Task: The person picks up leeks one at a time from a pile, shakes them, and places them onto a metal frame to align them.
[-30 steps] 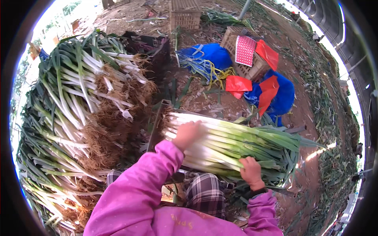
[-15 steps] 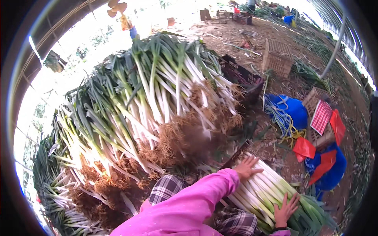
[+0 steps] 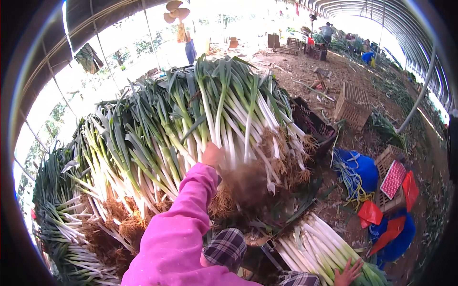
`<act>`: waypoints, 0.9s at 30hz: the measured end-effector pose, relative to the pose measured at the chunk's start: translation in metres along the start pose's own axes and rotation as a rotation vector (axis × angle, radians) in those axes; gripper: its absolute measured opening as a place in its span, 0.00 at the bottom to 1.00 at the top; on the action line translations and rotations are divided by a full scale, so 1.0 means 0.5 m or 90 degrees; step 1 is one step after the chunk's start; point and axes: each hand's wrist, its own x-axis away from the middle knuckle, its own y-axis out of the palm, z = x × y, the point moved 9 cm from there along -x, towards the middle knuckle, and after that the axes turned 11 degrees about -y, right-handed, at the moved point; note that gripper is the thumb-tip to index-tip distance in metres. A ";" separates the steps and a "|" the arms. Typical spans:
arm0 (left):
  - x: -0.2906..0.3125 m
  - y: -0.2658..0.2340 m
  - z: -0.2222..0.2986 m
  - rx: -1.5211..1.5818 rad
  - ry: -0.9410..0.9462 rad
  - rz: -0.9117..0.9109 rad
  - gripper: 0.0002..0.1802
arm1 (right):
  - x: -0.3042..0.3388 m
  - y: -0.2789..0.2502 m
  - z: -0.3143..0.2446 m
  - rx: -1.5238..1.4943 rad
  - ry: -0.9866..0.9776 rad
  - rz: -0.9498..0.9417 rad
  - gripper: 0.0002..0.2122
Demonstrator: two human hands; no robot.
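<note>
A big heap of leeks (image 3: 181, 124) stretches across the left and middle, green tops away from me, brown roots toward me. My left hand (image 3: 212, 156), in a pink sleeve, touches the white stems at the heap's middle. Its fingers are hidden, so its grip does not show. Below it a root clump is blurred. At lower right lies a neat row of leeks (image 3: 315, 243) with pale, trimmed-looking ends. My right hand (image 3: 349, 273) rests on their green part, fingers spread.
A dark crate (image 3: 315, 126) stands behind the heap. To the right are a brown crate (image 3: 353, 106), a blue bundle with ties (image 3: 359, 170), red pieces (image 3: 370, 213) and another crate (image 3: 391, 200). A person (image 3: 327, 33) stands far back. A metal pole (image 3: 422, 90) slants at right.
My left hand has left the row of leeks and reached up and left to the heap. My right hand stays on the row's green part. The view has shifted.
</note>
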 end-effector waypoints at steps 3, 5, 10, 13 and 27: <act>-0.018 0.029 -0.015 -0.006 -0.040 -0.079 0.29 | -0.002 0.010 0.006 -0.004 0.021 -0.054 0.38; -0.028 0.032 0.005 0.195 -0.073 -0.282 0.22 | 0.000 0.010 0.008 -0.004 0.033 -0.090 0.35; -0.007 -0.152 0.014 0.714 -0.126 -0.369 0.08 | -0.002 0.012 0.009 0.149 0.002 -0.282 0.36; 0.023 -0.236 -0.066 0.576 -0.087 -0.166 0.14 | -0.008 0.005 0.012 0.232 0.007 -0.221 0.37; 0.084 -0.118 -0.190 0.357 -0.176 -0.024 0.25 | -0.059 -0.074 0.027 -0.318 0.109 -0.345 0.37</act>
